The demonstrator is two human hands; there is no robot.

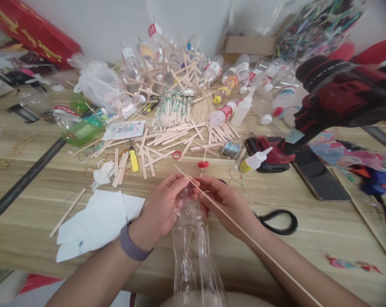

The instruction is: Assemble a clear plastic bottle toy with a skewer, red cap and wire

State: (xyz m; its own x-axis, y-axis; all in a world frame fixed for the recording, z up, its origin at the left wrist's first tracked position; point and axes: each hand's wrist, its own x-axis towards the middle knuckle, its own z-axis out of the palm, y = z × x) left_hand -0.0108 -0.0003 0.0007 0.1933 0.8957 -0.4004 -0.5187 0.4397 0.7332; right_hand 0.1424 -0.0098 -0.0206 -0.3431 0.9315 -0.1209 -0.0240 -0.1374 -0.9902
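Observation:
A clear plastic bottle (193, 251) stands upright at the table's front edge, close to my body. My left hand (163, 204) is closed around its neck, thumb and forefinger pinched together at the top. The fingers of my right hand (227, 209) are curled in from the other side, gripping a long thin wooden skewer (244, 231). This skewer slants across the bottle's mouth and over my right forearm. Just beyond my fingertips is a red bottle cap (203, 164) with a thin stick through it. My fingers partly hide the bottle's mouth.
Popsicle sticks (167, 136) and plastic bottles (213, 70) pile up at the back. A red-black cordless drill (343, 94), a glue bottle (255, 161) and a phone (320, 175) lie right. White paper (90, 226) and a yellow-handled screwdriver (134, 160) are left.

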